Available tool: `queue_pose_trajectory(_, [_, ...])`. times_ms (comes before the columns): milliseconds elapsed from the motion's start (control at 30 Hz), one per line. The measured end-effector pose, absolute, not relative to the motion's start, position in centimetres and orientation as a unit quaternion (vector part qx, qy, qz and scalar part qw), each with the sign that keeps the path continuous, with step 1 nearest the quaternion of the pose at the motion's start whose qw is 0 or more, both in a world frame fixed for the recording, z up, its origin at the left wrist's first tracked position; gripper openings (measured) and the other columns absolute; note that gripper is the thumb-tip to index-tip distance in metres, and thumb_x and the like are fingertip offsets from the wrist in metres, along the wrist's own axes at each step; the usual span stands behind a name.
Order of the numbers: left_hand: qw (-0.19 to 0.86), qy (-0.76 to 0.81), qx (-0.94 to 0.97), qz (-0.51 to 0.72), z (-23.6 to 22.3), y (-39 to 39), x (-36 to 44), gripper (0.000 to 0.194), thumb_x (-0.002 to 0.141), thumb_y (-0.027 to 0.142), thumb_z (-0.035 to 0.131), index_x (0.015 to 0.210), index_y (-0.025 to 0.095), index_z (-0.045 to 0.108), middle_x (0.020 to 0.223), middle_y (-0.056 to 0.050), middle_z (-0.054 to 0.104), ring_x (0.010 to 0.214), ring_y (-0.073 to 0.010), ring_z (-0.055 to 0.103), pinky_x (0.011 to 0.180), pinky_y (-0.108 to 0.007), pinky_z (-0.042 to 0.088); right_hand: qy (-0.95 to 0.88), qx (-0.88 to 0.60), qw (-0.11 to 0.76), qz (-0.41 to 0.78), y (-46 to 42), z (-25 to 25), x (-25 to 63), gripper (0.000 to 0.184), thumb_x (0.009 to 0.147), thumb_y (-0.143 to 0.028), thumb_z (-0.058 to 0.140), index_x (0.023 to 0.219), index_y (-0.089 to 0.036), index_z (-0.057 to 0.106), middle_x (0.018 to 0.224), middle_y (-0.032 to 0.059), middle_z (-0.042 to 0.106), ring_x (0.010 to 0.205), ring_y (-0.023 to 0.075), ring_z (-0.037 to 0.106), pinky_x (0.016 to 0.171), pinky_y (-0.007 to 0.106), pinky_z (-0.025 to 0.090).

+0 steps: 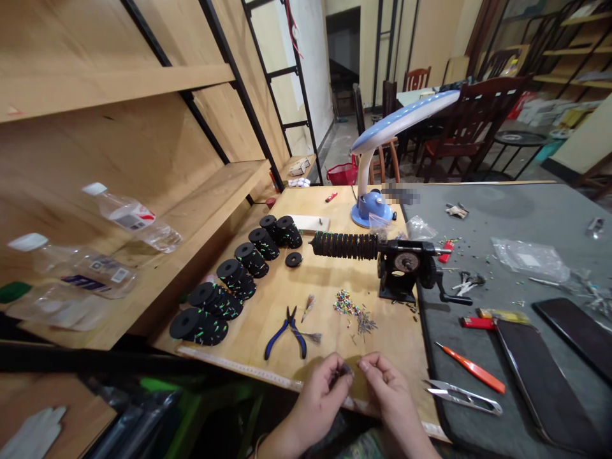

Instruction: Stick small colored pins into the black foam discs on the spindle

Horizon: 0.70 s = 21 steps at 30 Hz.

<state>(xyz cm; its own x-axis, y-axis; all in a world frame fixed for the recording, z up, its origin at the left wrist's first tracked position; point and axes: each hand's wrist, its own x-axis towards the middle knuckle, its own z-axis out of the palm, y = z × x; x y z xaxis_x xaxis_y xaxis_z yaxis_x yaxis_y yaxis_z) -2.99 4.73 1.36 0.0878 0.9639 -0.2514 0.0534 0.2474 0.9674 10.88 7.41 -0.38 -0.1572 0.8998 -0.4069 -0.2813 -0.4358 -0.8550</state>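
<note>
Both hands are close together at the table's front edge, fingertips almost meeting. My left hand (327, 390) is curled in a pinch around something small and dark that I cannot make out. Thumb and forefinger of my right hand (386, 384) are pressed together; whatever they hold is too small to name. Just beyond them lie a heap of thin metal pins (367, 323) and a pile of small coloured beads (345, 302). Blue-handled pliers (301, 343) rest with handles spread left of the pins, beside two small bristly bundles (313, 336).
A hand-cranked winder (404, 264) carries a row of black discs (345, 245). Stacks of black foam spools (198, 325) line the left side. A blue lamp (368, 210) stands behind. Snips (466, 396), an orange-handled tool (473, 368) and a phone (540, 376) lie right.
</note>
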Motion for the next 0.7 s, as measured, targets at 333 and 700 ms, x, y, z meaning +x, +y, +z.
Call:
queue_pose_trajectory(333, [0.617, 0.525, 0.4, 0.428, 1.5, 5.0, -2.6, 0.015, 0.082, 0.027, 0.054, 0.074, 0.018, 0.045, 0.06, 0.007, 0.041, 0.054, -0.0092, 0.037, 0.052, -0.021, 0.031, -0.306, -0.474, 0.43, 0.705, 7.2, -0.1, 10.9, 0.046, 0.06, -0.06, 0.075, 0.066, -0.018, 0.058, 0.047, -0.0083, 0.045, 0.043, 0.0081, 0.037, 0.043, 0.019, 0.029])
queue_pose_trajectory(700, [0.638, 0.493, 0.362, 0.468, 0.7, 5.2, -2.4, 0.021, 0.085, 0.036, 0.051, 0.075, 0.021, 0.041, 0.055, 0.009, 0.038, 0.05, -0.009, 0.035, 0.05, -0.022, 0.028, -0.319, -0.476, 0.426, 0.7, 7.6, 0.0, 11.0, 0.05, 0.053, -0.063, 0.076, 0.062, -0.017, 0.058, 0.05, -0.0058, 0.05, 0.046, 0.0098, 0.041, 0.048, 0.021, 0.032])
